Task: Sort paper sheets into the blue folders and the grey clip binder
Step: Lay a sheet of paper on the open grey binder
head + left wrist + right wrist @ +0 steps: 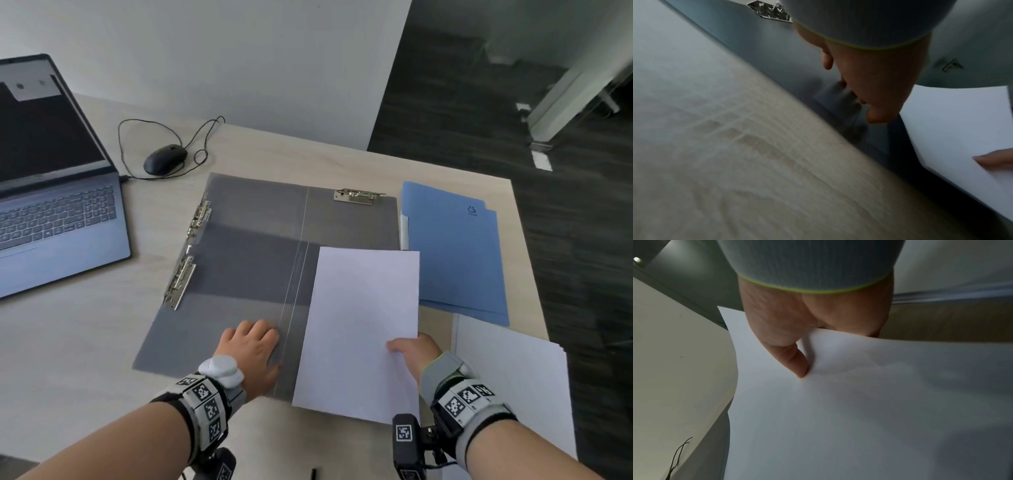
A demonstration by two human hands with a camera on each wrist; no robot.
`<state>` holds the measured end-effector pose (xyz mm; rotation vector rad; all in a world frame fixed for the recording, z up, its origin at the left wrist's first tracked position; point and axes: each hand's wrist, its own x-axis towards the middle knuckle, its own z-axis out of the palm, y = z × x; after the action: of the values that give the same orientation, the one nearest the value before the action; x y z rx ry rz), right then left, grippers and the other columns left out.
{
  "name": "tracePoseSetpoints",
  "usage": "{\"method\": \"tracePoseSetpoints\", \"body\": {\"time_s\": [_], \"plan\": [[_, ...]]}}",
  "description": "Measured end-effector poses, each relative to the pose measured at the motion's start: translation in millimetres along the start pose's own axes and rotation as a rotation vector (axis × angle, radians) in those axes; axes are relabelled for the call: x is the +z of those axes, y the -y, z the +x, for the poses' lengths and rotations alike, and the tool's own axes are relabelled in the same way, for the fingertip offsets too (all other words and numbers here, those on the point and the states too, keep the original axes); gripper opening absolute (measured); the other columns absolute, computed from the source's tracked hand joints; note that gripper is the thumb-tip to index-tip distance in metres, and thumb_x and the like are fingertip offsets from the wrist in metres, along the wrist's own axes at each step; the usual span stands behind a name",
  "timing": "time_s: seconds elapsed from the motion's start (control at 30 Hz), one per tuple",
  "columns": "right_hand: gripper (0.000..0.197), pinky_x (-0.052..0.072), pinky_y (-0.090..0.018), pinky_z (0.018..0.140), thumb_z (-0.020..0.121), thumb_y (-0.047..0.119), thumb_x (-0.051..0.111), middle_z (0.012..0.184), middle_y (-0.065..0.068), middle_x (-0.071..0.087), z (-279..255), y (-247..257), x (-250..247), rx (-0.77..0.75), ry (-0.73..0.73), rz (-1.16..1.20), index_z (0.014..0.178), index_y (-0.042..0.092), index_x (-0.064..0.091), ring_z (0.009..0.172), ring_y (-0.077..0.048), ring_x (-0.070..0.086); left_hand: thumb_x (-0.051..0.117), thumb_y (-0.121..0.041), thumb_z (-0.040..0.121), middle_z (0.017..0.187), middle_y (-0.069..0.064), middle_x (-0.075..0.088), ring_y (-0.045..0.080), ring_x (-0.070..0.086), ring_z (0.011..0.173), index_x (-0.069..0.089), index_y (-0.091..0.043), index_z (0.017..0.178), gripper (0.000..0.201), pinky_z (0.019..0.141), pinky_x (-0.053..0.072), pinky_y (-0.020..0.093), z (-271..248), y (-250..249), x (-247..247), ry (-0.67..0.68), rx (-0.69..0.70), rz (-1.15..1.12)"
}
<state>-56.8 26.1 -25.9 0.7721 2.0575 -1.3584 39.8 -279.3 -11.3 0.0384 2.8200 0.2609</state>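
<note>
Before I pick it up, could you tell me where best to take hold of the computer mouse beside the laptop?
Grip the mouse across its two long sides, coming down from above. It lies flat on the desk with its rounded back up, and its cable loops off behind it toward the laptop, so a grip from the top probably avoids snagging the cable.

Cut off at nine o'clock: laptop point(51, 192). Hidden under the sheet point(359, 329): right hand point(416, 354) fingers, binder point(260, 260) corner at five o'clock. Blurred: table point(735, 162) grain.
</note>
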Motion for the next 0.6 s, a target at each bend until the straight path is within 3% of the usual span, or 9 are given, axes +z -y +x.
{"method": "tracePoseSetpoints", "body": {"time_s": [0.07,0.17,0.27,0.33,0.43,0.53,0.6], "plan": [[0.02,0.048,-0.034,0.083,0.082,-0.002,0.067,0.092,-0.015,0.068,-3.7,-6.6,0.9,0.019,0.019,-0.052,0.102,-0.004,0.069,0.087,-0.032,0.063,0.044,-0.049,0.073,0.102,-0.005,0.058,0.026,0.06,0.093,0.059,-0.027,0.097,0.036,0.076,0.046,0.037,-0.9,-3.4,0.2,0.01,-0.016,-0.032],[0.023,0.05,-0.039,0.087,0.081,-0.002,0.068,0.094,-0.016,0.068,-7.6,-14.2,0.9,0.033,0.01,-0.079,0.104,-0.007,0.069,0.092,-0.036,0.065,0.049,-0.054,0.077,0.134,-0.01,0.045,0.022,0.043,0.126,0.045,-0.035,0.132,0.058,0.1,0.039,0.038,0.9,-8.7,-4.8,0.104,-0.026,-0.082],[0.024,0.049,-0.038,0.086,0.081,0.0,0.068,0.095,-0.016,0.067,-13.1,-21.1,-0.6,0.065,0.012,-0.099,0.105,-0.006,0.068,0.093,-0.035,0.064,0.049,-0.058,0.083,0.148,-0.013,0.035,0.02,0.033,0.137,0.031,-0.035,0.145,0.068,0.108,0.035,0.039,7.6,-21.2,-8.7,0.126,-0.064,-0.161],[0.025,0.049,-0.037,0.086,0.08,0.003,0.07,0.098,-0.017,0.068,-15.3,-24.6,0.3,0.088,0.023,-0.115,0.104,-0.005,0.066,0.094,-0.034,0.064,0.051,-0.053,0.085,0.138,-0.007,0.047,0.021,0.046,0.123,0.038,-0.03,0.141,0.062,0.098,0.044,0.037,16.6,-29.5,-10.5,0.146,-0.156,-0.272],[0.027,0.047,-0.033,0.083,0.081,0.002,0.07,0.102,-0.017,0.068,-23.2,-27.5,2.1,0.093,0.044,-0.074,0.106,-0.007,0.066,0.095,-0.032,0.063,0.053,-0.037,0.085,0.106,-0.004,0.068,0.018,0.063,0.088,0.057,-0.03,0.12,0.036,0.079,0.053,0.033,29.4,-40.0,-11.0,0.189,-0.303,-0.581],[0.027,0.047,-0.034,0.085,0.081,0.001,0.069,0.104,-0.017,0.068,-29.5,-31.1,6.3,0.091,0.061,-0.022,0.107,-0.006,0.067,0.097,-0.033,0.063,0.054,-0.028,0.082,0.09,-0.009,0.075,0.016,0.071,0.077,0.069,-0.036,0.105,0.028,0.074,0.06,0.035,34.5,-46.2,-11.2,0.198,-0.372,-0.802],[0.019,0.051,-0.042,0.09,0.081,0.002,0.07,0.102,-0.018,0.069,-33.0,-32.9,9.2,0.09,0.064,0.014,0.1,0.0,0.068,0.098,-0.036,0.065,0.057,-0.018,0.083,0.086,-0.006,0.075,0.016,0.07,0.068,0.069,-0.037,0.098,0.027,0.057,0.057,0.027,34.9,-50.1,-12.0,0.162,-0.409,-0.896]]}}
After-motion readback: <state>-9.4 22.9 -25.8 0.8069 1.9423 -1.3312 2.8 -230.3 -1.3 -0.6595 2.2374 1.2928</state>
